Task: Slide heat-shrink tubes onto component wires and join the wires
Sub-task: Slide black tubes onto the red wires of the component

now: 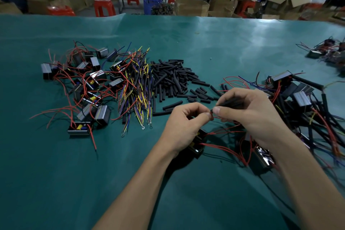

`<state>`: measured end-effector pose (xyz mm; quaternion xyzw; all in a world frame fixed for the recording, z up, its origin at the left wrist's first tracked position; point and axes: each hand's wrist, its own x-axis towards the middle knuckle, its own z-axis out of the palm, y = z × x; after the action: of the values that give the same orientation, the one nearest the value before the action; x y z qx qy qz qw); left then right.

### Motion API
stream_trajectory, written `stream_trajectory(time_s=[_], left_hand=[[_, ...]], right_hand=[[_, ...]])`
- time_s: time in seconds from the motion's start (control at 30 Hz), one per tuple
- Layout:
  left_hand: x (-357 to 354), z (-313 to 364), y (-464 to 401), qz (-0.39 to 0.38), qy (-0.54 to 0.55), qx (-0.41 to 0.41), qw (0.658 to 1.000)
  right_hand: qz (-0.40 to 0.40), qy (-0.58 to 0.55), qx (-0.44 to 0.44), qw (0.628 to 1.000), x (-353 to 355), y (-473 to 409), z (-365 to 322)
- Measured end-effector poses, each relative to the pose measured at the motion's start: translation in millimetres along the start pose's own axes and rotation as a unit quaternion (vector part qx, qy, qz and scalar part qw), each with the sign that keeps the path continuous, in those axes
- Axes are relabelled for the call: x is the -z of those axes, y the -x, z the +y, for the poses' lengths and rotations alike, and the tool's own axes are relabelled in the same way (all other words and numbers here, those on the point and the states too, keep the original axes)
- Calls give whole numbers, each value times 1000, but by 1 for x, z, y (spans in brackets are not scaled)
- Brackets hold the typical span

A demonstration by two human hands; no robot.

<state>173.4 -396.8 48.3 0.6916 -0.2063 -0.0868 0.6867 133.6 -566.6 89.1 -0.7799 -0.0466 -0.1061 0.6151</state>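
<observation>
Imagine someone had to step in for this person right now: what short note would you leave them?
Left hand pinches a red wire from the component under it. Right hand holds a black heat-shrink tube at the wire's tip; it looks only just started on.
Spare tubes lie ahead, coloured lead wires left of them, untouched components far left, tubed ones apparently right.
Left: push the tube on, join the wires, work through the left pile.
</observation>
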Motion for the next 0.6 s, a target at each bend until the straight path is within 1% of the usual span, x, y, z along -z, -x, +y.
stream_trajectory(time_s=[0.1, 0.17, 0.37, 0.47, 0.6], left_hand=[[1, -1, 0, -12, 2, -2, 1000], [2, -1, 0, -11, 1, 0, 1000], [2, 1, 1, -6, 17, 8, 1000], [4, 2, 1, -22, 33, 16, 999], [7, 4, 1, -49, 43, 27, 997]], right_hand=[[25, -89, -58, 994, -7, -1, 3], [20, -105, -66, 992, -8, -1, 4], [10, -50, -36, 998, -3, -1, 4], [-11, -9, 2, 1000, -1, -1, 5], [-27, -14, 3, 1000, 0, 1, 3]])
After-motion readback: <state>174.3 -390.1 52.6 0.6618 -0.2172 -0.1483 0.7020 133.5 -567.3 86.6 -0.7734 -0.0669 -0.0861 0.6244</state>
